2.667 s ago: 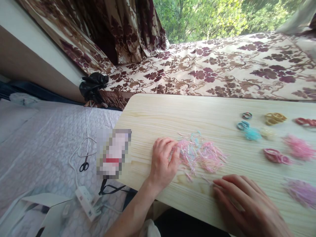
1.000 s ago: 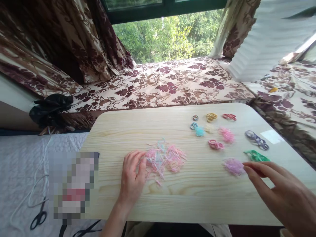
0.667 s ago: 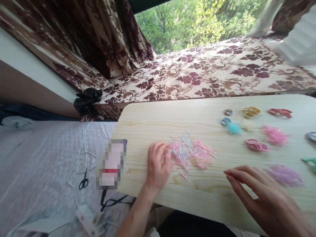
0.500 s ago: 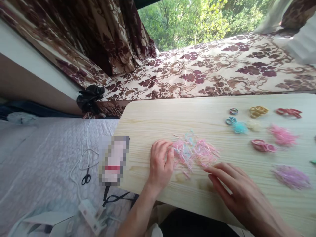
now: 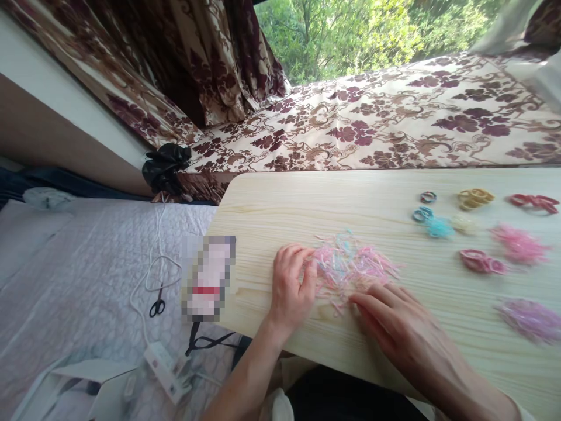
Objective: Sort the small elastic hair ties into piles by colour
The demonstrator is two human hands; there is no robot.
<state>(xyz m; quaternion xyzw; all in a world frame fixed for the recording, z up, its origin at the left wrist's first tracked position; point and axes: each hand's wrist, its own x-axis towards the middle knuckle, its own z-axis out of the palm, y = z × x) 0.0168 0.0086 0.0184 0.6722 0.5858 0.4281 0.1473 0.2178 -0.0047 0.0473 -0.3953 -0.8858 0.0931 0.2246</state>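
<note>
A loose pile of small thin elastic bands (image 5: pixel 339 263), mostly pink with some pale blue and whitish ones, lies spread on the light wooden table. At its left edge rests my left hand (image 5: pixel 293 286), fingers curved and thumb held apart, touching the outermost bands. My right hand (image 5: pixel 394 321) is at the pile's lower edge with its fingertips drawn close together and pointing left. Whatever may be between those fingertips is too small to make out, and the right thumb is mostly hidden.
Sorted groups lie on the right: blue bands (image 5: pixel 439 227), pink bands (image 5: pixel 521 243), purple bands (image 5: pixel 530 319), yellow hair ties (image 5: pixel 475 198), red hair ties (image 5: pixel 533 202) and pink hair ties (image 5: pixel 481 261). A blurred-out item (image 5: pixel 211 278) sits at the left edge. Scissors (image 5: pixel 157 305) lie beyond it.
My right hand has moved left along the pile's lower edge, and its fingertips have come closer together. My left hand stays by the pile. The view has shifted slightly left.
</note>
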